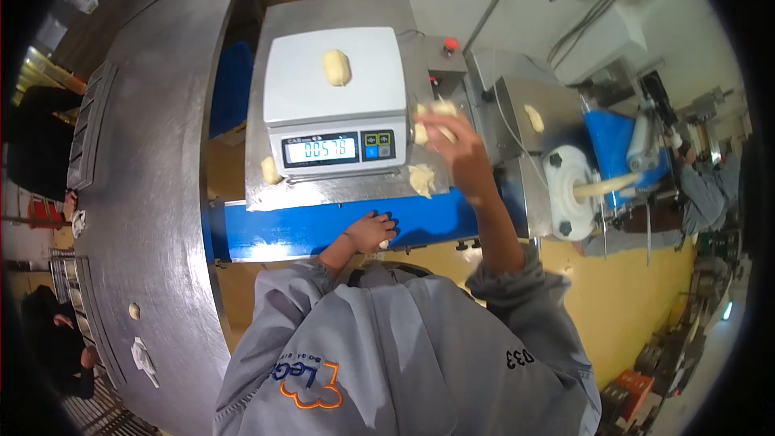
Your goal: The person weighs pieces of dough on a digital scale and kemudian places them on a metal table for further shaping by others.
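A short dough roll [336, 68] lies on the white platform of a CAS digital scale [284, 88], whose display is lit. My right hand [463, 154] is just right of the scale, its fingers over several dough pieces [444, 109]. Blur hides whether any of them is gripped. My left hand [368, 234] rests with curled fingers on the near side of a blue conveyor belt [272, 229]. Something small and pale shows under its fingers, too small to name. A flattened dough scrap [422, 180] sits right of the scale's front, and another dough piece [272, 170] at its left corner.
Dough emerges as a rope [605, 185] from a white machine nozzle [566, 191] at right. A dough strip [534, 118] lies on the machine's metal top. A red button [450, 44] stands behind. Leftward runs a long steel table [157, 163], with people in dark clothing beyond.
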Available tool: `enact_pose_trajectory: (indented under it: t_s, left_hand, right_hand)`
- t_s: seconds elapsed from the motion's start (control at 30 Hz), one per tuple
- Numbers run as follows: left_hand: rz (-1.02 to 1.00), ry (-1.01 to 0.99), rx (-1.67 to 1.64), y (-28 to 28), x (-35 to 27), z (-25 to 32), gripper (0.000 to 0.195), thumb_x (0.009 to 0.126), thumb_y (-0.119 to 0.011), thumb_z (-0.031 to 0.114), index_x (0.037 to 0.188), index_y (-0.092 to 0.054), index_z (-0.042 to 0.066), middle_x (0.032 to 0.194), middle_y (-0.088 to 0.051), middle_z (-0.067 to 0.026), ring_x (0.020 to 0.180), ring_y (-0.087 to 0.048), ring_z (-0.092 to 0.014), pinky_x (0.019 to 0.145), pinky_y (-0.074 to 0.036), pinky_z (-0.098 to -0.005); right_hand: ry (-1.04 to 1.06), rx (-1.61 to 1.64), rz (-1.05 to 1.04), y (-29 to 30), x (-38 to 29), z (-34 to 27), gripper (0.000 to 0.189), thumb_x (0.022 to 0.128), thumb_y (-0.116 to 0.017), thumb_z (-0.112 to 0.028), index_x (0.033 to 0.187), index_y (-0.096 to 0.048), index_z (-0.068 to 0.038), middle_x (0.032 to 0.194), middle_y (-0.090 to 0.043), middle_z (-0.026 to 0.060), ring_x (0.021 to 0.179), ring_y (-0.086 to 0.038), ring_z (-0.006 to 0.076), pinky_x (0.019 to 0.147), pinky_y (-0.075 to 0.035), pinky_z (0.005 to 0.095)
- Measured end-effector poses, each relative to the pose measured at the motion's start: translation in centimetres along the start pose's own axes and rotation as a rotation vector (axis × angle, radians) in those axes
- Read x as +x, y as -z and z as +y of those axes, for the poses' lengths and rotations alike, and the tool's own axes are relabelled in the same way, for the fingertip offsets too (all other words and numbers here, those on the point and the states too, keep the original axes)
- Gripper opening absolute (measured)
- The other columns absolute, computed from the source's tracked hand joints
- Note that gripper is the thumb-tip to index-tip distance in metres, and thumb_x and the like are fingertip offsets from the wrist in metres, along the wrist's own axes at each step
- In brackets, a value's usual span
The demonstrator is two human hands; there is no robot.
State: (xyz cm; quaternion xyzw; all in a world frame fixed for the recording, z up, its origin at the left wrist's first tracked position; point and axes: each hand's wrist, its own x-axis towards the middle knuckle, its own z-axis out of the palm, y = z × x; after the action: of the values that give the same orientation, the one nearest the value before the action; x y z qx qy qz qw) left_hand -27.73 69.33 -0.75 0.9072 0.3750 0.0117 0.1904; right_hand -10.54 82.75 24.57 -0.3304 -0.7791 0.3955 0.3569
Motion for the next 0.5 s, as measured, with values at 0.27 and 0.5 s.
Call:
enact_pose_trajectory:
  t_s: [0.27, 0.5]
  left_hand:
    - [0.599, 0.609, -1.329, -0.9, -5.8, 2.8, 0.034, 0.086, -0.057, 0.024, 0.117, -0.056, 0.01, 0.101, -0.062, -0.0067, 0.098, -0.061, -0.024, 0.08, -0.05, -0.0362]
    - [1.048, 0.743, -2.069, -3.2, -16.1, 7.9, 0.044, 0.09, -0.048, 0.035, 0.121, -0.051, 0.005, 0.095, -0.061, -0.0082, 0.088, -0.062, -0.021, 0.066, -0.05, -0.0327]
  right_hand:
    - [-0.108, -1.028, 0.014, -11.4, 14.7, -4.0, 0.056, 0.083, -0.065, -0.044, 0.12, -0.062, -0.002, 0.147, -0.035, 0.024, 0.141, -0.022, 0.0414, 0.1, -0.022, 0.0751]
    - [0.085, -0.276, 0.093, -11.2, 8.1, -3.3, 0.035, 0.083, -0.068, -0.018, 0.114, -0.06, -0.002, 0.113, -0.066, 0.0085, 0.112, -0.06, 0.0206, 0.095, -0.046, 0.0375]
